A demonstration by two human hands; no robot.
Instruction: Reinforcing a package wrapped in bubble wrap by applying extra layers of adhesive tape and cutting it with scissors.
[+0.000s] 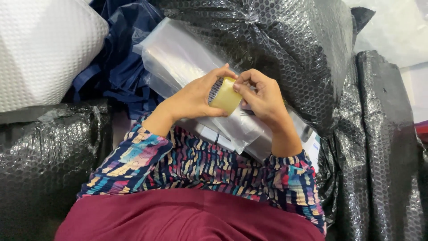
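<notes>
over clear bags point(187, 62) — left hand point(196, 98) grips tape roll point(225, 96); right hand point(263, 100) picks edge

Light is soft and even, coming from above; the scene is moderately bright; small highlights glint across the black bubble wrap point(285, 49) and the clear plastic bag point(178, 58); shadows pool in the dark blue fabric point(120, 67); focus is fairly sharp centrally, slightly softer toward the edges.

A small roll of yellowish clear tape point(226, 95) sits up off the lap at the centre of the scene, tilted with its curved face toward the camera. Striped inner core peeks out at its left edge. Fingers pinch it from both sides, above the clear plastic bags.
</notes>
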